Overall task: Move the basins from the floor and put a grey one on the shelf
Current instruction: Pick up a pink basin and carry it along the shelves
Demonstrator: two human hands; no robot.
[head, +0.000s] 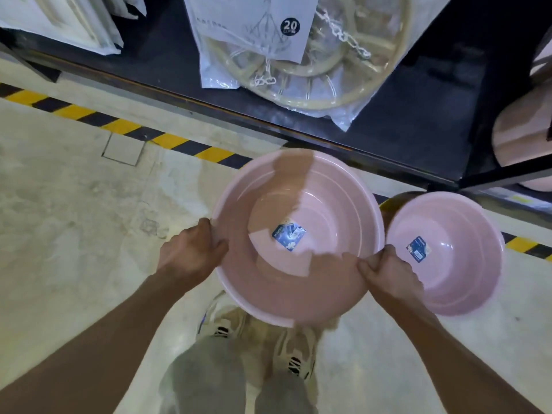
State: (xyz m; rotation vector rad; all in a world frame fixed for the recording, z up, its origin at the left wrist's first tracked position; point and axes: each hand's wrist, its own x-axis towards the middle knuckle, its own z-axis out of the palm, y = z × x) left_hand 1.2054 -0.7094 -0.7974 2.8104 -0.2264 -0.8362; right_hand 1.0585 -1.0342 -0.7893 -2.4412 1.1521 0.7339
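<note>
I hold a large pink basin above the floor, just over my shoes. My left hand grips its left rim and my right hand grips its right rim. A blue label lies in its bottom. A smaller pink basin with a blue label sits on the floor to the right, touching my right hand's side. The black shelf runs across the top of the view. No grey basin is visible.
A bagged round clothes hanger lies on the shelf, with white packages to its left. More pink basins are stacked at the right edge behind a black frame. Yellow-black tape marks the concrete floor.
</note>
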